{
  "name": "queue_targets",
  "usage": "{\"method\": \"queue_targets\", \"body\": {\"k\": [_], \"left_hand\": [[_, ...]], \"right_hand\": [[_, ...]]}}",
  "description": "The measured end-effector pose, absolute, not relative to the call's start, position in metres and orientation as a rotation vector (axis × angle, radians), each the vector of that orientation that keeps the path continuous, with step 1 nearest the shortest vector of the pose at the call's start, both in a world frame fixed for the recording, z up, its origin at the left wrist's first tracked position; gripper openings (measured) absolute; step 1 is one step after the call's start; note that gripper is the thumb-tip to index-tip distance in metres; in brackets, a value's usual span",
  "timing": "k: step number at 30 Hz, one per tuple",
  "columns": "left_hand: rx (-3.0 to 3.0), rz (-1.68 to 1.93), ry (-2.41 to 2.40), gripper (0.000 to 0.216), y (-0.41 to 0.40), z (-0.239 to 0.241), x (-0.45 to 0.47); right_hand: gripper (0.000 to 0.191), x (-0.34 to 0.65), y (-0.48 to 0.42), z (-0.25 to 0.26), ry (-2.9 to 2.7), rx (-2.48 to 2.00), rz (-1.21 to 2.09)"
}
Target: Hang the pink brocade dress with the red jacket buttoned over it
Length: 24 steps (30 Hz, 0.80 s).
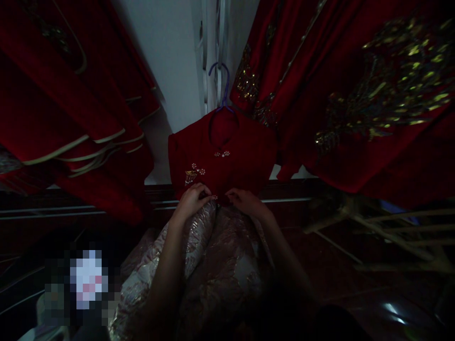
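- The red top (227, 166) is looking like soft, matt cloth, with little beads (222, 154) shining on it.
- The plastic cover (199, 237) is looking thin, crinkly and glossy.
- Gold thread (408, 85) is glinting on the big red cloth (320, 85).

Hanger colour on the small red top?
Blue-purple thin hanger above the small red embroidered top; head view.

Nothing can be read. The red top (227, 166) at 12 o'clock bears only beads and gold motifs, and the patch (87, 279) at 8 o'clock is blurred.
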State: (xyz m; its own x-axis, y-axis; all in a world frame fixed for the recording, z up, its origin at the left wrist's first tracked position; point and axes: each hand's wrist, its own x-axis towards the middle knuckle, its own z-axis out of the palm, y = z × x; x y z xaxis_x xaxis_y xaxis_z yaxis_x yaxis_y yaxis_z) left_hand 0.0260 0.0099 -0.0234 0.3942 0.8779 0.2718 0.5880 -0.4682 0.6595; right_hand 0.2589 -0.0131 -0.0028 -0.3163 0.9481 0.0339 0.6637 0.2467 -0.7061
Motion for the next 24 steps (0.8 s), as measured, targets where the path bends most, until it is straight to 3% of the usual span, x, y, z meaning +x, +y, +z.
{"method": "queue_targets", "body": {"k": [24], "left_hand": [[2.032, 0.845, 1.201, 0.014, 0.006, -0.023, 0.028]], "right_hand": [[0.03, 0.241, -0.011, -0.007, -2.03, -1.371, 0.95]]}}
